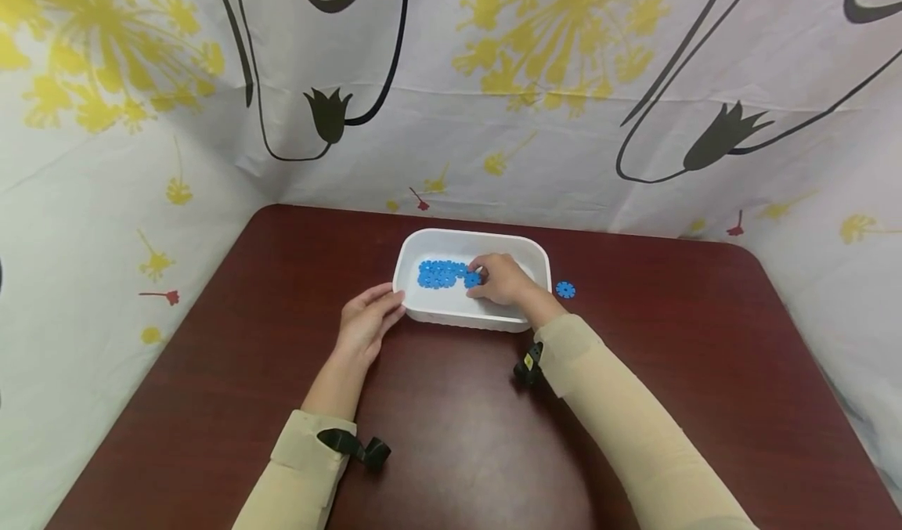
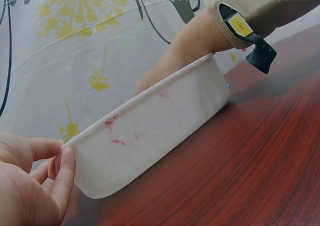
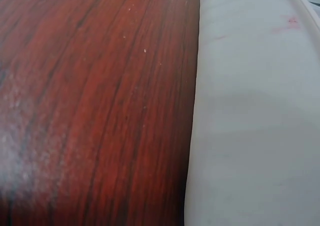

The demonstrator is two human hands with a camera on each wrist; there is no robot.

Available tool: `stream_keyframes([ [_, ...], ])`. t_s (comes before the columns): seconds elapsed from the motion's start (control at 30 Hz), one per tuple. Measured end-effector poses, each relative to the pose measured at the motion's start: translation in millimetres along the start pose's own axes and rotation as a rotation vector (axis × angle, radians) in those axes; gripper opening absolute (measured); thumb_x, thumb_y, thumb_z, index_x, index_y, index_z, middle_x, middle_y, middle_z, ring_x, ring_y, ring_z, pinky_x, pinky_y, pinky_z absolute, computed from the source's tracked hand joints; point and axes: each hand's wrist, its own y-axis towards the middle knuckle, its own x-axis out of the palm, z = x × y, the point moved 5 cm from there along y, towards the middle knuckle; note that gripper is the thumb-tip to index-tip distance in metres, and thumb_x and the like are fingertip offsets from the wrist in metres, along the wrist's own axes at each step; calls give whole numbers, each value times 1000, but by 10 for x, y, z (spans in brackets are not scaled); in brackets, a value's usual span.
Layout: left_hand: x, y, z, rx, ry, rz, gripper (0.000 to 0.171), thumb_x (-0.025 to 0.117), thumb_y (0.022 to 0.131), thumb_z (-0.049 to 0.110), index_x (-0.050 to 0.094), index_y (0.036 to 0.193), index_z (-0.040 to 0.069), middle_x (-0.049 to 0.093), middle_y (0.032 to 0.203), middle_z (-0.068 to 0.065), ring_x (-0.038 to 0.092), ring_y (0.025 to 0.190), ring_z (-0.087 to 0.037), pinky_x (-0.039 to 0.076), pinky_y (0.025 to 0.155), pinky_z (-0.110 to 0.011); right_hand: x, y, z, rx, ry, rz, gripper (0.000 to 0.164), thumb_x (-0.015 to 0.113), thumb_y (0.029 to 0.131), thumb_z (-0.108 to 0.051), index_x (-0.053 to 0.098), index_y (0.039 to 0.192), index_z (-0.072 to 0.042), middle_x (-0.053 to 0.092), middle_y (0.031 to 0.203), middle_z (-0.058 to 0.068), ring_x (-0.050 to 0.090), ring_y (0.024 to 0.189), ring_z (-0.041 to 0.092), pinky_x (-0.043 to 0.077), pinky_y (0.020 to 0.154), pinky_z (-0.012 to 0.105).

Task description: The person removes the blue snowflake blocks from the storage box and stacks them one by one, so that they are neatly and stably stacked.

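Note:
A white plastic basin (image 1: pixel 461 319) stands on the table, with several blue snowflake building discs (image 1: pixel 437 274) laid in rows on its floor. My left hand (image 1: pixel 365 322) pinches the basin's rim at the near left corner, thumb and fingers on the wall, as the left wrist view also shows. Inside the basin, my right hand (image 1: pixel 503 279) holds a blue snowflake disc (image 1: pixel 473 279) by its edge, at the right end of the rows. The right wrist view catches only the basin's outer wall (image 3: pixel 255 116) and the table, with the right hand hidden.
One more blue snowflake disc (image 1: pixel 566 290) lies on the dark red table (image 1: pixel 705 342) just right of the basin. A patterned white cloth (image 1: pixel 437 154) hangs behind the table's far edge and along both sides. Red smudges mark the basin's outside.

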Motion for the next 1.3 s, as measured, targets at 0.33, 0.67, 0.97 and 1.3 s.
stream_keyframes([
  [0.33, -12, -4, -57, -15, 8, 8, 40, 72, 92, -1, 60, 130, -5, 58, 124, -18, 68, 98, -21, 61, 88, -27, -5, -45, -19, -36, 18, 62, 45, 82, 89, -25, 68, 124, -1, 69, 107, 13, 62, 97, 26, 55, 89, 40],
  [0.67, -13, -15, -83, -22, 1, 14, 42, 72, 92, -1, 59, 132, -5, 58, 126, -18, 68, 97, -19, 60, 89, -27, -69, -65, 10, -61, 160, 195, 42, 81, 90, -26, 69, 122, -2, 70, 107, 12, 67, 89, 25, 59, 78, 36],
  [0.97, 13, -3, -37, -4, -21, 10, 42, 71, 92, -3, 59, 132, -6, 57, 125, -17, 68, 96, -19, 60, 90, -26, -217, -119, -49, -105, 194, 269, 37, 82, 88, -22, 70, 116, -1, 70, 101, 13, 67, 89, 26, 59, 79, 38],
  [1.3, 10, 11, -21, 3, -37, 14, 42, 70, 92, -3, 58, 132, -7, 58, 124, -17, 68, 91, -16, 60, 88, -26, -361, -193, -14, -108, 208, 297, 39, 81, 88, -23, 70, 118, -1, 70, 99, 12, 67, 94, 26, 58, 81, 39],
])
